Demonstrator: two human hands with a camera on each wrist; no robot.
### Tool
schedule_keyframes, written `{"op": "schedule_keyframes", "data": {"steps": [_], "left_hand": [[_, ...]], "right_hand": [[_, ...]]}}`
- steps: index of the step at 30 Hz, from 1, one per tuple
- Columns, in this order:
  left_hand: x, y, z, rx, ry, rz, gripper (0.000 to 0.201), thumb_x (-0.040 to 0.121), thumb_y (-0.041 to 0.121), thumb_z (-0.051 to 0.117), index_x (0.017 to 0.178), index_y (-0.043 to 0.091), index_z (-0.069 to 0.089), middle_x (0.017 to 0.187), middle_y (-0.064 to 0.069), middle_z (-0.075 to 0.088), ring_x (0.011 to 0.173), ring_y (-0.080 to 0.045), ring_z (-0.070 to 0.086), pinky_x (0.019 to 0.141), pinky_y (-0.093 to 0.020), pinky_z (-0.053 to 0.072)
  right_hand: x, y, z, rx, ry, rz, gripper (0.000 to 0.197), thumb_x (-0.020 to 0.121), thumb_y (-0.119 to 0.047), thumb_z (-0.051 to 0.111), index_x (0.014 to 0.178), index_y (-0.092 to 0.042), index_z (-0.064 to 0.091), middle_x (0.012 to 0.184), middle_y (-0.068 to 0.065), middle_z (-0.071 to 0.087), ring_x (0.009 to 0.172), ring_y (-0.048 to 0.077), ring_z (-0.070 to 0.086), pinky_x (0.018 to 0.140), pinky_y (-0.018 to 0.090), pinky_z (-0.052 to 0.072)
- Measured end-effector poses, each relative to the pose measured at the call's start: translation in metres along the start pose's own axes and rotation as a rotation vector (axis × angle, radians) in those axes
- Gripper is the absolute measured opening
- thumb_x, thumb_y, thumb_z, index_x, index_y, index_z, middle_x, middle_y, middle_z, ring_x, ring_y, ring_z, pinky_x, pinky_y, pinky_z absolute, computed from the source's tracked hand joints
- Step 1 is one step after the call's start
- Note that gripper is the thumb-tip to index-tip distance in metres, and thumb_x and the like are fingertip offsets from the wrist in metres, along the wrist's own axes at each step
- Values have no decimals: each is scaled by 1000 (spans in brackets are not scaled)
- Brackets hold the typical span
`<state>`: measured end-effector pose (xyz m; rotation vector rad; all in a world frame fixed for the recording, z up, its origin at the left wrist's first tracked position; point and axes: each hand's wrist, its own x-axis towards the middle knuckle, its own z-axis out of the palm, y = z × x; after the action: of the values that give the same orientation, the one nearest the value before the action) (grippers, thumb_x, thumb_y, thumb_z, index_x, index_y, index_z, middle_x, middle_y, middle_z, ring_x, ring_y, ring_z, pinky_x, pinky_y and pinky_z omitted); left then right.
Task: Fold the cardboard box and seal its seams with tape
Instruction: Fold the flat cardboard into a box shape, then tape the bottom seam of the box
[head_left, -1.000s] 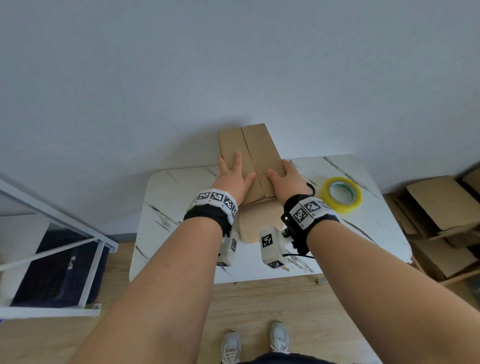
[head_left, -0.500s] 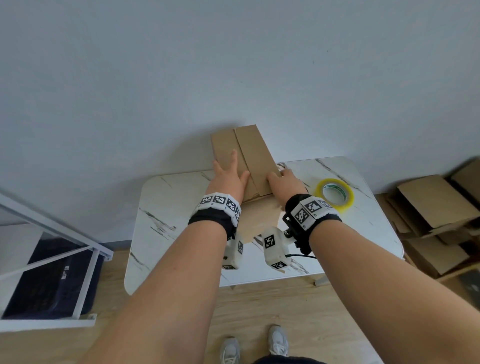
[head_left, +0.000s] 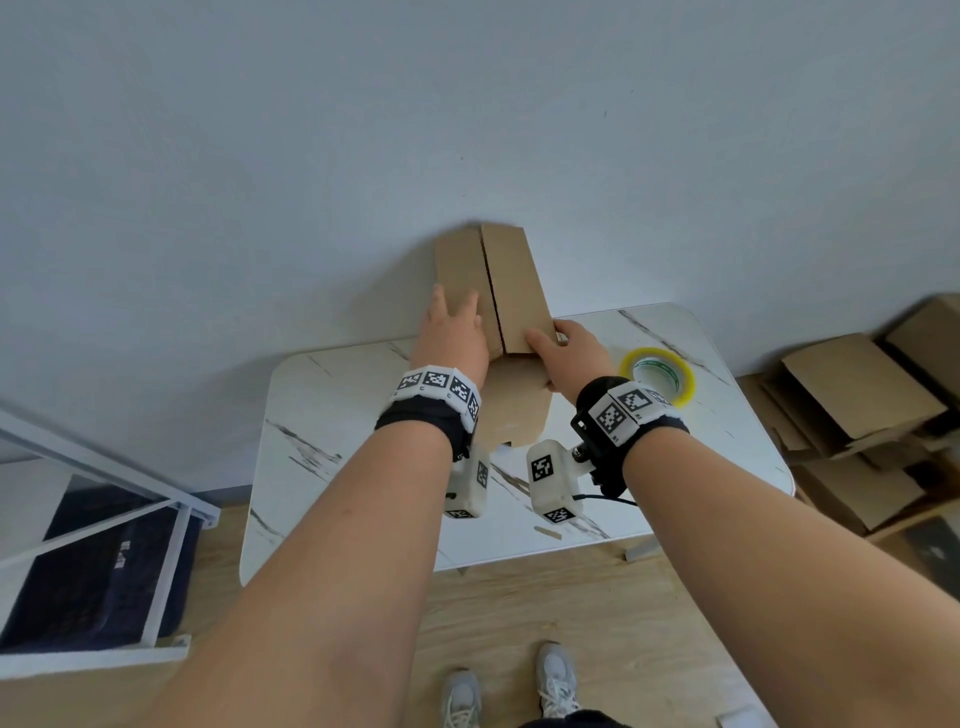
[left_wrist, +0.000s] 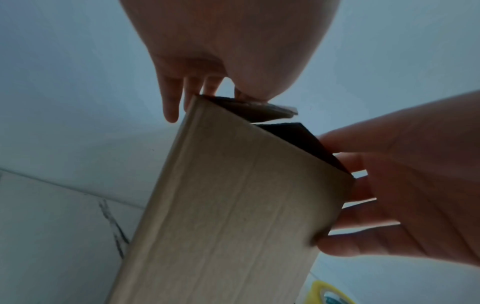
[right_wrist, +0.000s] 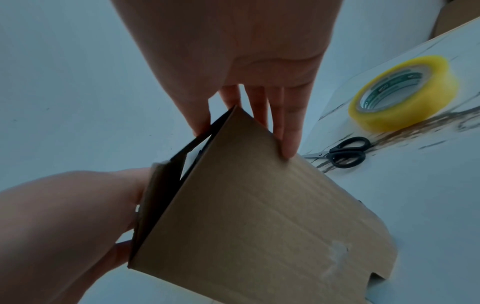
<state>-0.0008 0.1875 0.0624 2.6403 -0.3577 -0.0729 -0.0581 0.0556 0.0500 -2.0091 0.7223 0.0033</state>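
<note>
Both hands hold a brown cardboard box (head_left: 511, 291) tilted up off the white marble table (head_left: 332, 415), its two far flaps folded together with a dark seam between them. My left hand (head_left: 452, 338) lies flat on the left flap with straight fingers (left_wrist: 170, 102). My right hand (head_left: 571, 353) grips the box's right edge, with its thumb on the flap and its fingers (right_wrist: 288, 127) along the side. The box (left_wrist: 233, 205) fills the left wrist view, and the box (right_wrist: 259, 205) also fills the right wrist view. A yellow tape roll (head_left: 657, 374) lies on the table to the right, and the tape roll (right_wrist: 402, 92) is untouched.
Black scissors (right_wrist: 342, 152) lie on the table beside the tape roll. Flattened cardboard boxes (head_left: 857, 405) are stacked on the floor at the right. A white metal frame (head_left: 104, 509) stands at the left. A plain wall is close behind the table.
The box has risen off the table and tilted up toward the wall. My right hand has slid from the top of the box to its right edge.
</note>
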Motion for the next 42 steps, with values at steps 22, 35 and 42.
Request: {"op": "schedule_keyframes", "data": {"steps": [22, 35, 42], "left_hand": [[-6, 115, -1, -27, 202, 373, 46, 96, 5, 36, 141, 15, 41, 149, -5, 35, 140, -20, 29, 107, -34, 38], [-6, 154, 106, 87, -207, 260, 56, 90, -1, 38, 144, 14, 35, 150, -5, 32, 138, -22, 29, 109, -39, 37], [-5, 132, 141, 130, -327, 126, 49, 90, 0, 39, 138, 11, 42, 144, -7, 38, 133, -25, 35, 103, -36, 38]], "right_hand": [[0, 52, -114, -27, 275, 20, 34, 92, -10, 46, 121, -17, 63, 119, 5, 65, 105, 23, 61, 81, 24, 42], [51, 142, -144, -256, 109, 91, 38, 91, -9, 46, 125, -19, 60, 123, 6, 63, 109, 28, 59, 84, 30, 45], [79, 164, -113, -458, -156, 125, 54, 93, -13, 45, 145, -23, 39, 144, 4, 48, 124, 26, 52, 96, 33, 45]]}}
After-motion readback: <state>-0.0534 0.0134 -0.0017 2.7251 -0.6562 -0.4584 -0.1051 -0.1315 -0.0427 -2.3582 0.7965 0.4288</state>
